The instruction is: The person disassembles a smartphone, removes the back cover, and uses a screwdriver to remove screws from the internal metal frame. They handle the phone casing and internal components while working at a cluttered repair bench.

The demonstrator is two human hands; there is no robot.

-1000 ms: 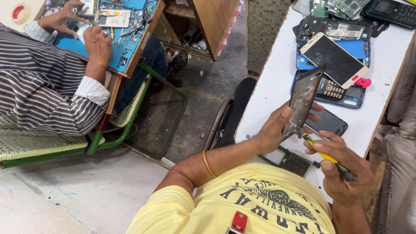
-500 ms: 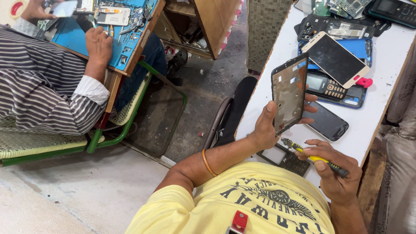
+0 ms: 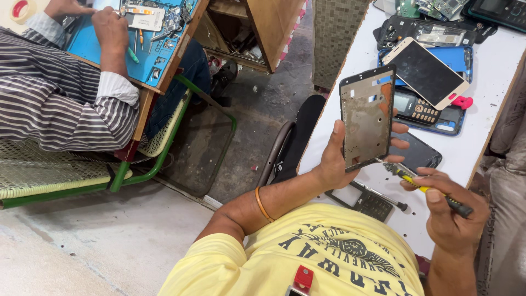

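Observation:
My left hand (image 3: 335,159) grips an opened phone frame (image 3: 366,116) upright over the near edge of the white worktable (image 3: 493,71), its inner side facing me. My right hand (image 3: 452,211) holds a yellow-handled screwdriver (image 3: 419,186), whose tip points left and sits at the frame's lower right corner. Under my hands lie a dark keypad part (image 3: 367,203), another thin tool (image 3: 383,196) and a black phone (image 3: 416,154).
A white-fronted smartphone (image 3: 424,72), a blue phone shell, a keypad phone (image 3: 424,112) and circuit boards (image 3: 438,6) lie further back. At left a person in a striped shirt (image 3: 49,98) works at a blue mat (image 3: 109,49), seated on a green-framed chair (image 3: 164,148). Black chair (image 3: 293,142) beside the table.
My left hand has lifted and turned the phone frame so its inner side faces me. My right hand moved the screwdriver tip up to the frame's lower corner.

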